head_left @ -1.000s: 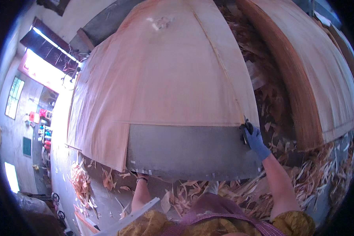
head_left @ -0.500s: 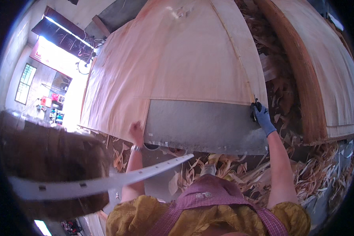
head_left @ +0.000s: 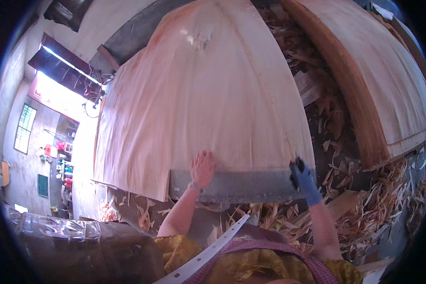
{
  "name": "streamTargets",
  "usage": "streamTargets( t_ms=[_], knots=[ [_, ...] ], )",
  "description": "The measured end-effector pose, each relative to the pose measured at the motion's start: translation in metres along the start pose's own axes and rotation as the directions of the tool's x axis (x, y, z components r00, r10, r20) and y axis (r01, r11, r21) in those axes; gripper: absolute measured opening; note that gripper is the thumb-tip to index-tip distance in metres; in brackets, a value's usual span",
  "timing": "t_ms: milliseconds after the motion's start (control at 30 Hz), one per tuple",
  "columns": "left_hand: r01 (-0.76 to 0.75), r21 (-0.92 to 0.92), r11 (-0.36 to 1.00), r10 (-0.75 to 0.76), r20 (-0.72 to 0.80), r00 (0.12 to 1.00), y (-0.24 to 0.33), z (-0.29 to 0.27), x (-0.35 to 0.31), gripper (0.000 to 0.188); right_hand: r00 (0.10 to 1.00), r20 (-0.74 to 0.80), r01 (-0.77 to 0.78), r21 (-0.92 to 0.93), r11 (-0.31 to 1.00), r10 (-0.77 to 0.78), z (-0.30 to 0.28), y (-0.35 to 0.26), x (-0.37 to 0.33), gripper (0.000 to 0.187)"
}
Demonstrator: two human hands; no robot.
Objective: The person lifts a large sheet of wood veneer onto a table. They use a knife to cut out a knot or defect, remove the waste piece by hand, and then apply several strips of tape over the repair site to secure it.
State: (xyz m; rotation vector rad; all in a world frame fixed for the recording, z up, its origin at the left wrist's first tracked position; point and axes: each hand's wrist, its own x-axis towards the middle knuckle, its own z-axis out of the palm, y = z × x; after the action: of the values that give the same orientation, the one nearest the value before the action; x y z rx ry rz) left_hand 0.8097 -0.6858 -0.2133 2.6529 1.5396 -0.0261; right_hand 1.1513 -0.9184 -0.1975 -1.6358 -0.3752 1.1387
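Note:
A broad, pale wood veneer sheet (head_left: 213, 104) lies in a stack with its near edge over a grey tabletop strip (head_left: 222, 184). My left hand (head_left: 202, 169), bare, with a band at the wrist, rests flat on the sheet near that edge, fingers stretched out. My right hand (head_left: 304, 178) wears a blue-grey glove with dark fingers. Its fingers are curled round the near end of a long, thin yellowish stick (head_left: 265, 85), which runs away across the sheet near its right side.
Another veneer stack (head_left: 383, 75) with a thick brown edge stands to the right. Torn veneer scraps (head_left: 364, 213) litter the floor. A brown, film-wrapped bulk (head_left: 80, 246) and a white perforated strip (head_left: 208, 251) are close at lower left. A bright doorway (head_left: 61, 94) opens at left.
The veneer sheet has slid toward me, covering more of the grey strip. My left hand has moved right and flattened onto it. My right hand and the stick have come nearer too.

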Motion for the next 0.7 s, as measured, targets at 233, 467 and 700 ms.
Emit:
streamTargets(
  t_ms=[233,467,700],
  knots=[
    [0.572,0.000,0.820,-0.548,-0.291,0.785,-0.130,0.024,-0.006,0.071,0.978,-0.100,0.144,-0.315,0.938,-0.183,0.000,0.077,-0.096,0.027],
    [0.703,-0.090,0.705,-0.679,0.201,0.706,-0.124,-0.019,0.025,0.046,0.906,-0.142,0.237,-0.610,0.756,-0.399,-0.003,0.084,-0.118,0.020],
    [0.305,-0.361,0.881,-0.389,-0.187,0.902,-0.087,-0.073,0.089,0.029,0.940,-0.018,0.276,-0.548,0.790,-0.341,-0.002,0.082,-0.123,0.023]
  ],
)
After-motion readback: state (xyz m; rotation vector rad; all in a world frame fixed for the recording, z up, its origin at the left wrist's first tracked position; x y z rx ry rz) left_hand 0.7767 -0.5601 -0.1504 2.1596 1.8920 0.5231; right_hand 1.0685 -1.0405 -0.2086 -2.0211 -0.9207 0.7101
